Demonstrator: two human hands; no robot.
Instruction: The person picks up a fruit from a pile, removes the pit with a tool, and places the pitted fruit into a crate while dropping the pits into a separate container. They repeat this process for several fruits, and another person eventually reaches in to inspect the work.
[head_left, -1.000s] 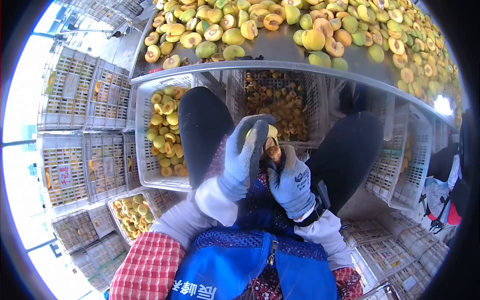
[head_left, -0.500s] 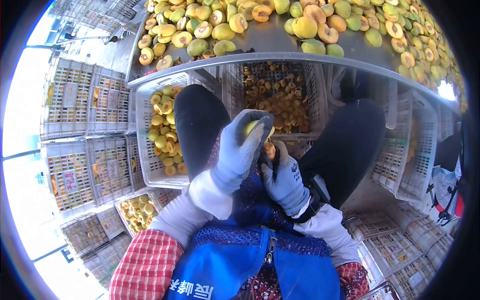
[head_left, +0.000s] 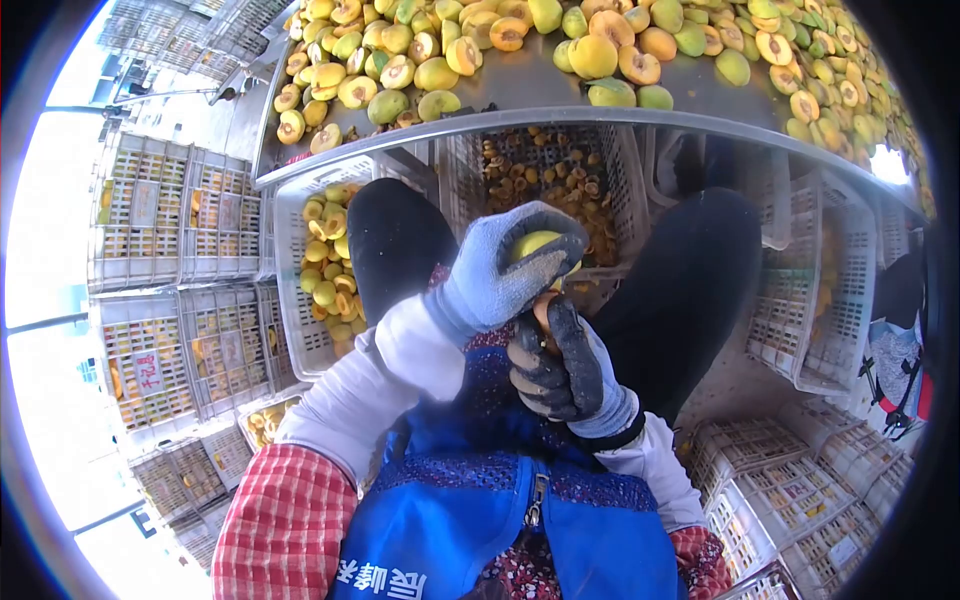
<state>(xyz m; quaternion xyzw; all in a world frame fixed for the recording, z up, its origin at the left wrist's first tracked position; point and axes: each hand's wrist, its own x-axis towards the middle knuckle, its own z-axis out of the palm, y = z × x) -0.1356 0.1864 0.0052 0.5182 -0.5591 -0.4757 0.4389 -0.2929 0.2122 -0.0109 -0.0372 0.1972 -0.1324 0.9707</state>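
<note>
My left hand [head_left: 505, 265], in a grey-blue glove, is closed around a yellow-green fruit [head_left: 538, 245] held above my lap. My right hand [head_left: 562, 362], in a glove with a dark palm, sits just below it, fingers curled around a small brown piece [head_left: 544, 312] that touches the fruit's underside. I cannot tell whether that piece is a pit or a tool. Both hands hover between my knees, over a blue apron [head_left: 480, 520].
A metal table [head_left: 545, 95] ahead carries several whole and halved yellow fruits. Below its edge stand white plastic crates: one with halved fruit [head_left: 325, 270] at left, one with brown pits [head_left: 545, 175] in the middle. Stacked crates [head_left: 170, 210] line the left; more crates [head_left: 800, 500] lie at right.
My left hand has lifted and turned the fruit upward and to the right. My right hand has rotated palm-up beneath it. The view has tilted slightly.
</note>
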